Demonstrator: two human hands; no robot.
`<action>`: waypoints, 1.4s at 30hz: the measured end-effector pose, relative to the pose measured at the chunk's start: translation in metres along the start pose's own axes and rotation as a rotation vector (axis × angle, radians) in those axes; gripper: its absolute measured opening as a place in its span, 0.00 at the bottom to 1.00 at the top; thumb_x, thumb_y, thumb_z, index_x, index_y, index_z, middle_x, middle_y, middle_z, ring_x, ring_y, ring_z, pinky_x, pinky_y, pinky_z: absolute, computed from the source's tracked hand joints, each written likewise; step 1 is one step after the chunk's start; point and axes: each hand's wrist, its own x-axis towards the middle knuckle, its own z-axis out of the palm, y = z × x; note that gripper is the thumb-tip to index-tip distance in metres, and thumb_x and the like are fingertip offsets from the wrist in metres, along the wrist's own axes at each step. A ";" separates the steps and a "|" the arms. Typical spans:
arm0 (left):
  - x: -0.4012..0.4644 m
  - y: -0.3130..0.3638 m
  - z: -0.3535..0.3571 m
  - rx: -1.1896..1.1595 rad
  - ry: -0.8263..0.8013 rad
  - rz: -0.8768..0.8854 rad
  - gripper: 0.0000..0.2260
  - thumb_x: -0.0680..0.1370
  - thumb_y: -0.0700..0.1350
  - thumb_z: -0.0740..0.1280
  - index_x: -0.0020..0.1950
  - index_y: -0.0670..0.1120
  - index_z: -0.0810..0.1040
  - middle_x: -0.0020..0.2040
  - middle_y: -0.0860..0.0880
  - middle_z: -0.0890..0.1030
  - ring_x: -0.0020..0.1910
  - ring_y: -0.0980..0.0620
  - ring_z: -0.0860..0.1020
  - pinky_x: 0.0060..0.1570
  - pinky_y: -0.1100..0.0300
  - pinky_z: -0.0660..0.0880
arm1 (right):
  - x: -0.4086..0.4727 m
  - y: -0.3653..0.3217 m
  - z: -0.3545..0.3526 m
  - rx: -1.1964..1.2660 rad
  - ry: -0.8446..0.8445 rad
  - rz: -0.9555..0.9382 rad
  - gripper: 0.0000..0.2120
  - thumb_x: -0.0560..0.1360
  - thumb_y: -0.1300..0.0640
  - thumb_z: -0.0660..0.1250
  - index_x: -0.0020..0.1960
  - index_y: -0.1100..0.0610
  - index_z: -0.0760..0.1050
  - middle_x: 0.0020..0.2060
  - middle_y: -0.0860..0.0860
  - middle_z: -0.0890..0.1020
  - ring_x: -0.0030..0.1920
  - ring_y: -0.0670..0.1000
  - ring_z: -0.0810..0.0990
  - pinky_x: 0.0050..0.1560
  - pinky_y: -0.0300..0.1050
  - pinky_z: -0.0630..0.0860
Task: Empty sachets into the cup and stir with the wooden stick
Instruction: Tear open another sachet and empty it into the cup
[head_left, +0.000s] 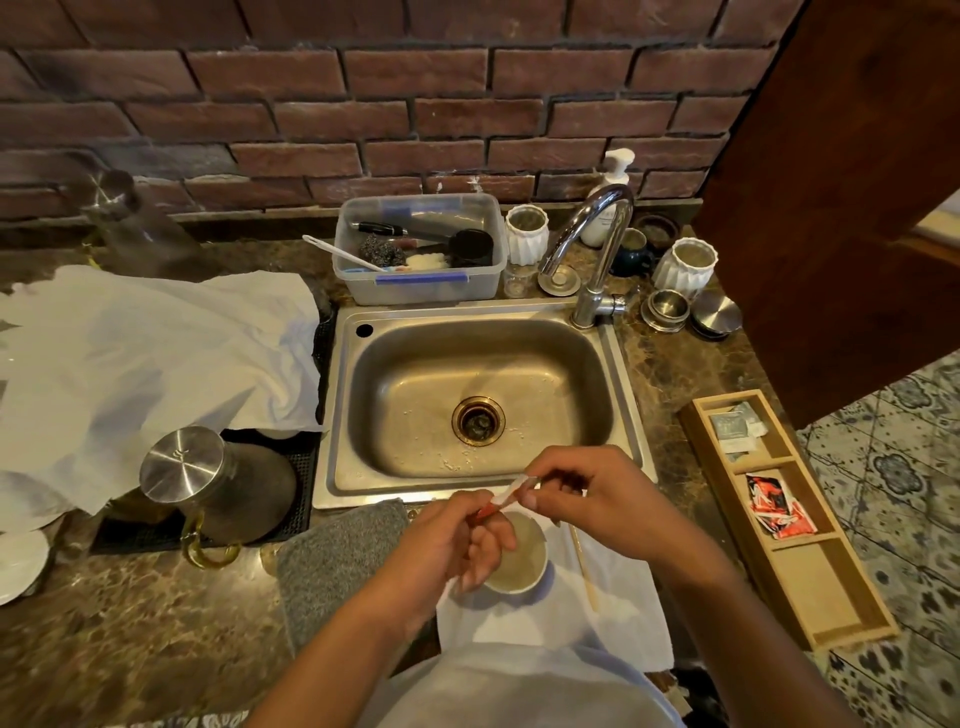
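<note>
Pinching a red-and-white sachet (503, 498) above the cup (517, 558), the left hand (457, 540) grips its lower end and the right hand (582, 491) its top. It looks light and flimsy; hold near the tear edge.

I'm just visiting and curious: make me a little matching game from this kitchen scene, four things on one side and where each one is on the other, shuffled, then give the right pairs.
Things:
1. sachet
2. cup
3. wooden stick
4. red sachets

Places:
A. lying on the white cloth, right of the cup
B. middle compartment of the wooden tray
C. held between both hands
D. standing on the white cloth, below the hands

Pairs: 1-C, 2-D, 3-A, 4-B

The left hand and right hand pinch the sachet above the cup, on the white cloth; the wooden tray sits at right.
</note>
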 end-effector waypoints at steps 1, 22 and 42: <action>-0.002 0.000 0.000 0.046 0.039 0.031 0.22 0.82 0.49 0.57 0.42 0.35 0.81 0.26 0.42 0.73 0.24 0.50 0.66 0.28 0.59 0.63 | -0.002 0.001 0.000 0.025 0.007 0.006 0.03 0.77 0.58 0.73 0.50 0.54 0.85 0.38 0.52 0.84 0.38 0.54 0.82 0.40 0.48 0.80; -0.013 -0.055 0.000 0.222 0.173 0.112 0.12 0.82 0.42 0.64 0.43 0.35 0.75 0.30 0.39 0.81 0.22 0.53 0.73 0.26 0.62 0.70 | -0.039 0.022 0.056 0.209 -0.103 0.320 0.07 0.82 0.57 0.66 0.47 0.49 0.80 0.29 0.43 0.81 0.30 0.40 0.78 0.34 0.34 0.73; -0.008 -0.085 0.013 0.258 0.290 -0.067 0.21 0.83 0.48 0.63 0.36 0.36 0.79 0.25 0.45 0.78 0.20 0.53 0.69 0.25 0.64 0.68 | -0.052 0.050 0.068 0.286 -0.171 0.605 0.12 0.80 0.48 0.67 0.46 0.55 0.81 0.29 0.48 0.81 0.30 0.47 0.78 0.35 0.39 0.77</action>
